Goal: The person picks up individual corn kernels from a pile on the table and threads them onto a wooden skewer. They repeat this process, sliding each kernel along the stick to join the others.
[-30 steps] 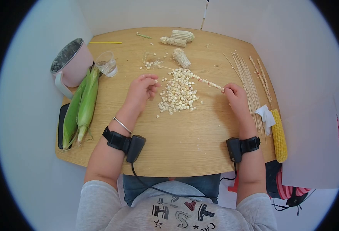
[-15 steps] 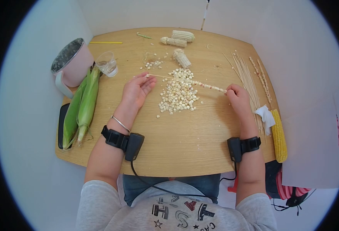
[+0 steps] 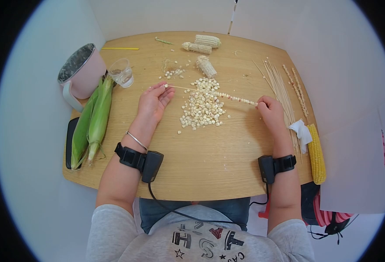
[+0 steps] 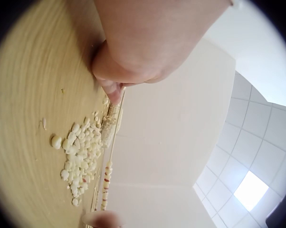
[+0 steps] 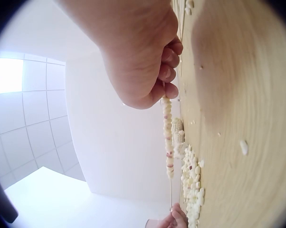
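A thin wooden skewer [image 3: 237,98] threaded with pale corn kernels, a few of them reddish, spans the space between both hands above the table. My right hand [image 3: 271,112] grips its kernel-covered end with curled fingers. At the bare left end, my left hand [image 3: 152,105] pinches a single white corn kernel [image 3: 165,86] at the skewer's tip, thumb and forefinger together. Beneath the skewer lies a pile of loose kernels [image 3: 203,109]. The right wrist view shows the row of strung kernels [image 5: 168,133] running out from the right fingers, with a bare stretch beyond.
Bare skewers [image 3: 279,94] and two finished kernel strings [image 3: 298,89] lie at right, near a tissue [image 3: 302,133] and a yellow corn cob [image 3: 317,155]. White cobs [image 3: 207,66] lie at the back. A pink mug [image 3: 82,72], a water cup [image 3: 121,73] and husked-green corn [image 3: 100,118] stand left.
My left hand moved up and left to the skewer's bare tip, bringing a kernel onto it. The skewer has swung slightly downward at that end; the right hand has barely shifted.
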`<move>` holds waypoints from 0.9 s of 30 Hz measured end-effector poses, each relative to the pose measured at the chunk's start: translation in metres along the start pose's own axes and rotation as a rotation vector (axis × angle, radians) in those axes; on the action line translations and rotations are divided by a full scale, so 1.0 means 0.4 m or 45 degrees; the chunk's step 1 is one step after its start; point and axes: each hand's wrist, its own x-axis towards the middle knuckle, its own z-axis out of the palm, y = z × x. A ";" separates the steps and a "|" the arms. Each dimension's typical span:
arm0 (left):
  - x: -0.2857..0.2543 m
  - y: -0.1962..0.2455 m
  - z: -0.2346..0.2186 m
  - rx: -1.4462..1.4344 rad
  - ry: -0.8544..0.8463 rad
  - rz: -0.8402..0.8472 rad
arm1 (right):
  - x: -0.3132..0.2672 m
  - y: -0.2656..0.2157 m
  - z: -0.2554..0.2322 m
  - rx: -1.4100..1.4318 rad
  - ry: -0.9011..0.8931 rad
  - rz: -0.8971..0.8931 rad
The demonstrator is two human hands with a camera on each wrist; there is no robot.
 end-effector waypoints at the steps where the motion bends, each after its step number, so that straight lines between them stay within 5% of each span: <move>1: 0.001 -0.001 -0.001 0.000 0.000 0.011 | -0.001 -0.001 -0.001 -0.009 0.005 -0.005; 27: -0.010 0.001 0.009 0.137 0.027 0.058 | 0.002 0.001 0.001 -0.038 -0.008 -0.023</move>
